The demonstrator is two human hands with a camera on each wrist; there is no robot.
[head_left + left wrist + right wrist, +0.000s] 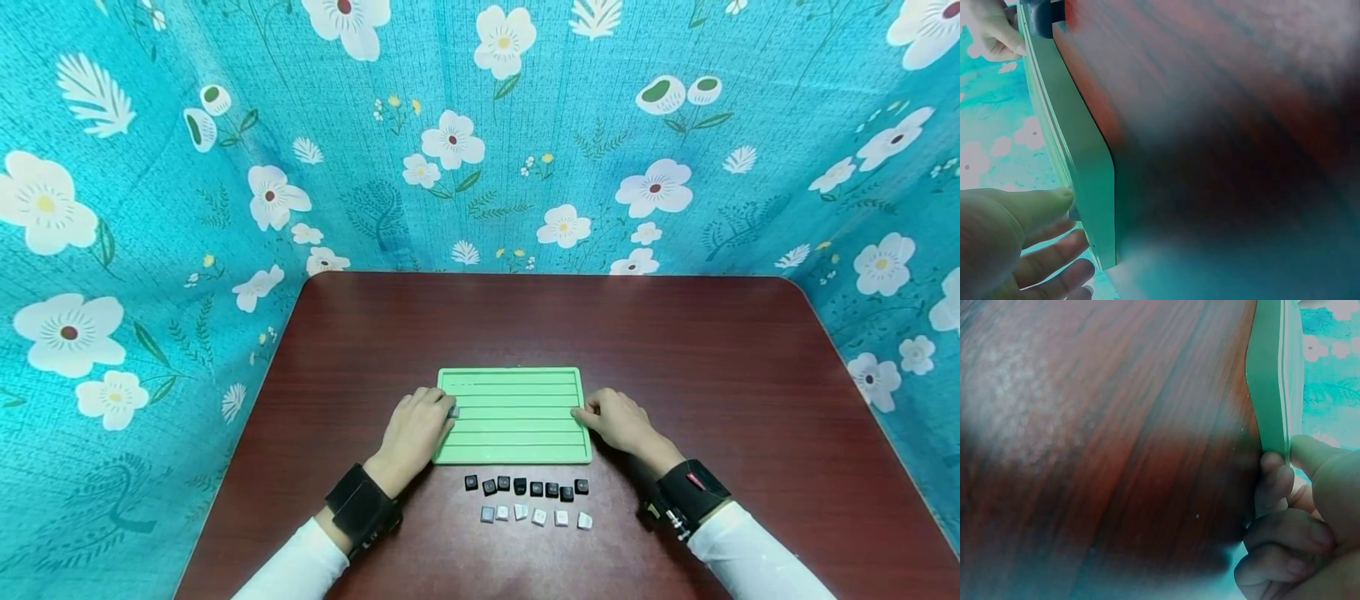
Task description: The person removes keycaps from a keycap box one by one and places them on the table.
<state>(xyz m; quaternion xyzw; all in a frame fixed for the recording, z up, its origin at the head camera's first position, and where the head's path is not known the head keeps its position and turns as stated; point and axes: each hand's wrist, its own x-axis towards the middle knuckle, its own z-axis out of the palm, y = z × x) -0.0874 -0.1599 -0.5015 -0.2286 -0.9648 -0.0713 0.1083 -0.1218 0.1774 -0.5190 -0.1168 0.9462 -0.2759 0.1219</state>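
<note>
A light green ridged board [517, 425] lies on the table, its grooves running left to right. My left hand [420, 425] is at its left edge, pinching a small grey keycap [453, 412] between thumb and fingers; in the left wrist view the keycap [1074, 214] shows just under the thumb tip. At the opposite edge my right hand [617, 419] grips the board, thumb on top and curled fingers against the side wall [1267, 381]. Below the board lie a row of black keycaps [520, 486] and a row of grey and white keycaps [539, 517].
The dark red-brown wooden table [360, 350] extends around the board on all sides. A blue flowered cloth [517, 167] hangs behind the table and along both sides. Each wrist wears a black strap [362, 507] with a camera.
</note>
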